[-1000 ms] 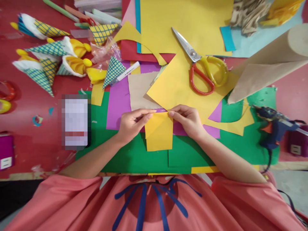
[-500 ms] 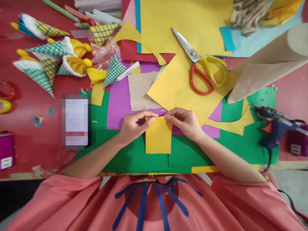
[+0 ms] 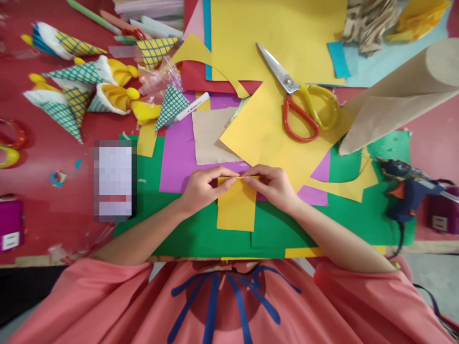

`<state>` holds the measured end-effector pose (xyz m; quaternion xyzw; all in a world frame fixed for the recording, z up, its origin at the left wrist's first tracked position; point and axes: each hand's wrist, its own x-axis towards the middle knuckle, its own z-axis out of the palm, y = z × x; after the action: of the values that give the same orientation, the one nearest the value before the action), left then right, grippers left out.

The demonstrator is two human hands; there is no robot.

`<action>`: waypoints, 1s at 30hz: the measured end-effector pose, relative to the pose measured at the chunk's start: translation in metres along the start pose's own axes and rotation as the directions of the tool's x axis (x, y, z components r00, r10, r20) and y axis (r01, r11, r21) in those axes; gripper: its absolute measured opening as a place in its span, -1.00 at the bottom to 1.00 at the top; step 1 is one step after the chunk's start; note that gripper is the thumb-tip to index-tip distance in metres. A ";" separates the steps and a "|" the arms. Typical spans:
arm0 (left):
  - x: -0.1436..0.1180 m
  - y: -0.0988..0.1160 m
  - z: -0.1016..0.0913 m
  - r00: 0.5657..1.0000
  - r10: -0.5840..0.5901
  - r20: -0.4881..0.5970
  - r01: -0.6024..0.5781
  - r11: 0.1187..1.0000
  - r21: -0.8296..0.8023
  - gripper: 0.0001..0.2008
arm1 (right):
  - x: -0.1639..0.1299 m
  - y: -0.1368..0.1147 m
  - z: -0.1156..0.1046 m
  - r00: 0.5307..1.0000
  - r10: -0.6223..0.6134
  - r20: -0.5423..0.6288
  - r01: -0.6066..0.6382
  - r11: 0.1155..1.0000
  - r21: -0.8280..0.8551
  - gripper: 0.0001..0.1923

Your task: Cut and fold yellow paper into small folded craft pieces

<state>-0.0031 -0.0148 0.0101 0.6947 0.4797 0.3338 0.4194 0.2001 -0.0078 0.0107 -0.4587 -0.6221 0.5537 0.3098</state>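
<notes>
A small rectangular piece of yellow paper (image 3: 236, 208) hangs between my hands, over the green sheet (image 3: 172, 239). My left hand (image 3: 202, 188) pinches its top edge with thumb and fingers. From the other side, my right hand (image 3: 274, 186) pinches the same edge, the fingertips of both hands close together near the middle. Beyond my hands lie a purple sheet (image 3: 175, 162), a piece of brown paper (image 3: 211, 136) and a larger yellow sheet (image 3: 258, 129). Scissors (image 3: 287, 83) with one red and one yellow handle rest on the yellow sheets, blades partly closed.
At far left lie several checkered paper cones (image 3: 64, 114) and a phone-like blurred object (image 3: 114, 181). To the right are a glue gun (image 3: 405, 196) and a roll of brown paper (image 3: 401, 91). A white marker (image 3: 191, 107) and a curved yellow offcut (image 3: 351, 188) lie nearer the middle.
My fingertips have moved closer together along the top edge of the yellow paper. The paper has shifted slightly toward me. The view has moved a little.
</notes>
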 end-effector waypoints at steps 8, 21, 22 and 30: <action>0.000 0.000 0.000 0.999 -0.041 0.009 0.041 0.999 -0.030 -0.86 | 0.000 -0.001 -0.001 1.000 -0.016 0.016 0.016 1.000 -0.007 -0.84; 0.000 0.000 -0.001 0.988 -0.146 0.039 0.150 0.981 -0.122 -0.80 | 0.001 0.003 -0.002 0.999 -0.037 -0.008 0.038 0.995 0.094 -0.88; 0.000 0.000 -0.001 0.989 -0.144 0.043 0.148 0.983 -0.112 -0.81 | 0.001 0.002 -0.002 0.999 -0.045 0.004 0.044 0.995 0.089 -0.88; 0.000 0.002 -0.001 0.990 -0.121 0.066 0.127 0.988 -0.087 -0.79 | 0.000 0.001 -0.002 0.998 -0.049 0.026 0.048 0.998 0.051 -0.89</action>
<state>-0.0037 -0.0150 0.0123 0.6535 0.4934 0.3073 0.4848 0.2019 -0.0069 0.0104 -0.4280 -0.6229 0.5678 0.3263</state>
